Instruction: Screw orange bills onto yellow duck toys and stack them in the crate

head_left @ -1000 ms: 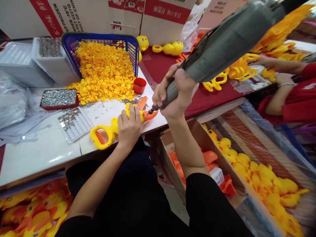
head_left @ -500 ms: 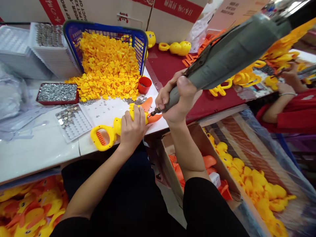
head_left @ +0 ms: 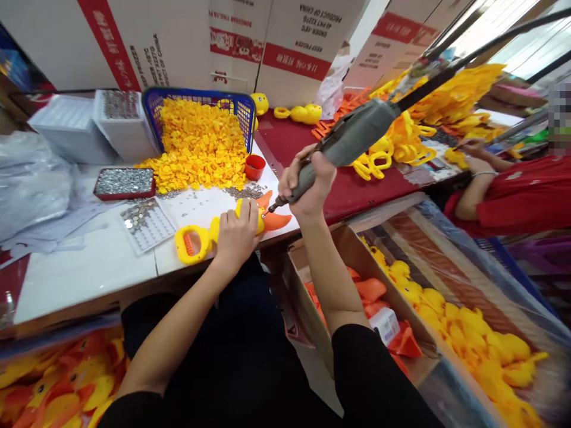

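My left hand [head_left: 238,233] is closed over a yellow plastic duck toy [head_left: 215,228], pressing it against the white tabletop. The toy's loop handle [head_left: 193,244] points left, and its orange bill [head_left: 277,221] spreads open to the right. In my right hand [head_left: 311,185] is a grey power screwdriver [head_left: 363,132], slanting down to the left, its cord running up to the right. Its bit tip meets the duck's head beside the bill. Just behind the toy lie small scattered screws [head_left: 245,192] and a red cup [head_left: 254,167].
A blue basket [head_left: 154,102] spills small yellow parts. Left of it are a dark red tray of metal pieces [head_left: 124,182], a white tray with metal discs [head_left: 147,226] and stacked trays [head_left: 71,128]. Below stands a carton [head_left: 343,238] of orange parts. A co-worker in a red sleeve [head_left: 513,190] sits right.
The view has shifted upward and back, showing more of the cartons. The screwdriver looks farther off and its cord now shows; its bit stays at the duck's head, with both grips kept.
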The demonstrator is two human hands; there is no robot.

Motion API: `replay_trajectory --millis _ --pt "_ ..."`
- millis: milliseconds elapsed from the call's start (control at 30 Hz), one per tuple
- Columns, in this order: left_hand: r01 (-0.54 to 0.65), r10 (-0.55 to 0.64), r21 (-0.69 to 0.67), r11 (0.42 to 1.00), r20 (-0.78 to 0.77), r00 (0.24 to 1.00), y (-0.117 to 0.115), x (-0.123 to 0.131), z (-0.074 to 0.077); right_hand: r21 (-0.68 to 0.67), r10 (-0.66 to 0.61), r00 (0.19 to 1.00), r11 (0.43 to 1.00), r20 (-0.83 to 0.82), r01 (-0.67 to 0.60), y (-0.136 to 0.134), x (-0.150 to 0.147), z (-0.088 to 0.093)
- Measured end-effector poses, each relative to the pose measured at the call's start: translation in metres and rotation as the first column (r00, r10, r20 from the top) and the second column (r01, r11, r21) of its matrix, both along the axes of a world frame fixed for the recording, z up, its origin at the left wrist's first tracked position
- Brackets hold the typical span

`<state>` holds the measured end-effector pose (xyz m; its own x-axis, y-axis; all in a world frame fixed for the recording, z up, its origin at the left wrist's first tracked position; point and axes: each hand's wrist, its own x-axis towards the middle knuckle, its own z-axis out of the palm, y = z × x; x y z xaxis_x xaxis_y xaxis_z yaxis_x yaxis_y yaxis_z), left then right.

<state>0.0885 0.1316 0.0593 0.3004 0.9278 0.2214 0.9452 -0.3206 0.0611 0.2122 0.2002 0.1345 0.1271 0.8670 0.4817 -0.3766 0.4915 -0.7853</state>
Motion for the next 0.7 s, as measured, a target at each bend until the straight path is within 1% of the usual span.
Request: replay_trajectory --millis 67,100,133,167,200,233,267,300,333,367,400,433,467,500,533,567,633,700 --pt "0.004 -0.002 -0.053 0.999 0.037 0.999 -0.015 -0.004 0.006 -0.064 -0.109 0.994 0.992 -0.022 0.108 0.0 0.009 0.004" --pt "-0.012 0.019 -0.078 0.997 0.079 0.997 -0.024 -0.008 0.009 -0.084 -0.168 0.986 0.983 -0.023 0.165 0.002 0.015 0.006" --pt "-0.048 0.062 -0.096 0.994 0.15 0.987 -0.033 -0.015 0.012 -0.091 -0.232 0.972 0.969 -0.021 0.23 0.005 0.022 0.008" --pt "-0.093 0.12 -0.114 0.989 0.261 0.958 -0.043 -0.023 0.014 -0.09 -0.306 0.952 0.949 -0.022 0.303 0.009 0.03 0.01" --pt "-0.132 0.178 -0.137 0.982 0.408 0.896 -0.052 -0.034 0.017 -0.086 -0.391 0.92 0.918 -0.024 0.388 0.015 0.04 0.011" --pt "-0.151 0.224 -0.172 0.974 0.58 0.783 -0.06 -0.045 0.019 -0.082 -0.482 0.876 0.874 -0.02 0.479 0.02 0.05 0.012" --pt "-0.141 0.251 -0.209 0.968 0.753 0.608 -0.066 -0.057 0.02 -0.082 -0.575 0.818 0.816 -0.006 0.573 0.026 0.061 0.012" --pt "-0.1 0.259 -0.239 0.966 0.89 0.375 -0.07 -0.069 0.022 -0.079 -0.661 0.75 0.746 0.025 0.661 0.032 0.072 0.01" --pt "-0.033 0.26 -0.258 0.966 0.959 0.116 -0.073 -0.079 0.023 -0.071 -0.733 0.675 0.672 0.077 0.737 0.037 0.084 0.008" --pt "0.048 0.268 -0.264 0.963 0.955 -0.128 -0.075 -0.089 0.023 -0.057 -0.791 0.594 0.592 0.148 0.804 0.041 0.095 0.005" --pt "0.132 0.292 -0.262 0.956 0.898 -0.329 -0.076 -0.096 0.024 -0.029 -0.826 0.513 0.521 0.235 0.853 0.045 0.105 0.001" --pt "0.218 0.33 -0.254 0.942 0.818 -0.472 -0.076 -0.101 0.025 0.008 -0.844 0.43 0.456 0.321 0.89 0.049 0.114 -0.003" --pt "0.299 0.375 -0.242 0.923 0.74 -0.559 -0.076 -0.105 0.025 0.041 -0.844 0.359 0.407 0.399 0.912 0.051 0.121 -0.007" --pt "0.362 0.412 -0.224 0.905 0.68 -0.607 -0.075 -0.107 0.025 0.074 -0.829 0.309 0.384 0.467 0.92 0.053 0.128 -0.01" --pt "0.399 0.429 -0.202 0.895 0.64 -0.637 -0.075 -0.109 0.025 0.099 -0.807 0.273 0.376 0.523 0.921 0.054 0.133 -0.012" --pt "0.409 0.424 -0.177 0.895 0.623 -0.657 -0.075 -0.109 0.025 0.117 -0.781 0.253 0.382 0.572 0.917 0.054 0.138 -0.013" --pt "0.382 0.376 -0.136 0.914 0.64 -0.67 -0.077 -0.107 0.023 0.136 -0.729 0.241 0.417 0.641 0.899 0.052 0.145 -0.012" --pt "0.321 0.313 -0.118 0.94 0.677 -0.666 -0.081 -0.103 0.019 0.128 -0.69 0.258 0.455 0.677 0.881 0.047 0.149 -0.008"
